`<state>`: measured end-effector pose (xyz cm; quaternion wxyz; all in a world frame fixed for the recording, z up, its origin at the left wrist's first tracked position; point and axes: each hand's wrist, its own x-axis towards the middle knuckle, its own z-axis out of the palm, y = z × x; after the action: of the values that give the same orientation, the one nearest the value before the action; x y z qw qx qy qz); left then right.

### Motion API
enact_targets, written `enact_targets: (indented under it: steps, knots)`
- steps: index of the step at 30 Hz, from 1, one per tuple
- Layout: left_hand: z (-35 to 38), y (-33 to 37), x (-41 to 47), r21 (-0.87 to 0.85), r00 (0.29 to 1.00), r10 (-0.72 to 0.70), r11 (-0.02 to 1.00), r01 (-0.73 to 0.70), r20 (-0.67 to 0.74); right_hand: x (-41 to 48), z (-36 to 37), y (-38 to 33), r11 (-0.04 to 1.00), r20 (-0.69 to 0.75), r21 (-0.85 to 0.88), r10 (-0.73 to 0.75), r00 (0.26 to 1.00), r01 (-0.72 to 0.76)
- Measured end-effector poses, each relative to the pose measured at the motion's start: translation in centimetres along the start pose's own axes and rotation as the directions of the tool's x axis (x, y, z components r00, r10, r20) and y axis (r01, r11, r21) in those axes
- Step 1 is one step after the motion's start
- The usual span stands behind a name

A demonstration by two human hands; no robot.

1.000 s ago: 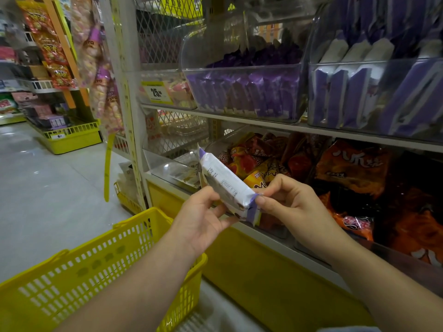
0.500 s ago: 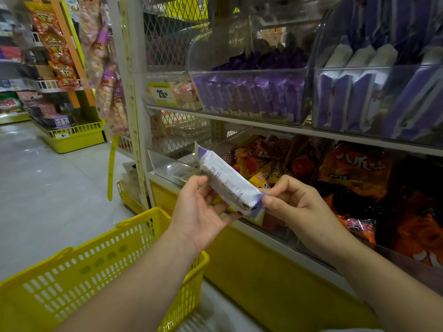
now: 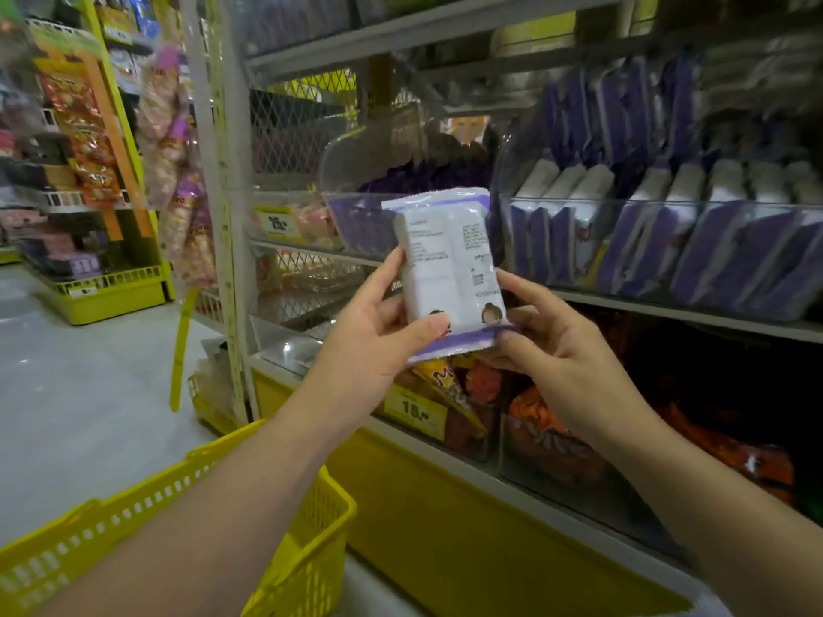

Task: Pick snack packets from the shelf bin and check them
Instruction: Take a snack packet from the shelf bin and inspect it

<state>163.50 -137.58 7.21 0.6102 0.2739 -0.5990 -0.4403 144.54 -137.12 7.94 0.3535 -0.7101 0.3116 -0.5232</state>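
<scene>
A white and purple snack packet (image 3: 447, 264) stands upright in front of the shelf, its printed back facing me. My left hand (image 3: 378, 336) grips its lower left side, thumb across the bottom front. My right hand (image 3: 547, 345) pinches its lower right corner at the purple seal. Behind it, a clear shelf bin (image 3: 659, 242) holds several matching purple and white packets standing in rows. Another clear bin (image 3: 356, 216) to the left holds purple packets.
A yellow shopping basket (image 3: 213, 518) hangs on my left forearm, low left. Below the shelf edge (image 3: 668, 311), bins hold orange and red snack bags (image 3: 547, 434). Hanging snack strips (image 3: 173, 162) dangle by the shelf post. The aisle floor (image 3: 80, 394) opens left.
The packet has been raised and turned from lying tilted to standing upright with its printed back toward me. Both hands rose with it, and the view moved closer to the shelf.
</scene>
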Motion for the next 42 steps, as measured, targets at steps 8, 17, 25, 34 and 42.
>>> enact_targets:
  steps: [8, 17, 25, 34, 42]
  knots:
    - [5.8, 7.8, 4.4, 0.404, 0.884, 0.445, 0.842, -0.358, -0.143, 1.4, -5.3, -7.2, 0.705, 0.054, -0.691, -0.174, 0.983, 0.163]
    - [10.7, 10.6, 12.2, 0.748, 0.926, 0.376, 0.611, -0.26, 0.015, 6.3, -11.5, -12.3, 0.354, 0.045, -0.934, -0.015, 0.999, 0.048]
    - [12.9, 9.4, 15.3, 0.826, 0.954, 0.292, 0.52, -0.216, 0.066, 9.8, -12.4, -12.2, 0.167, 0.124, -0.983, 0.272, 0.954, 0.08]
    - [13.9, 6.8, 16.1, 0.832, 0.953, 0.301, 0.52, -0.196, 0.037, 10.9, -13.1, -11.3, 0.177, 0.304, -0.948, 0.248, 0.92, 0.265]
    - [14.0, 5.4, 16.2, 0.872, 0.922, 0.364, 0.401, -0.282, 0.131, 10.5, -13.6, -10.1, 0.215, 0.216, -0.958, 0.095, 0.972, 0.192]
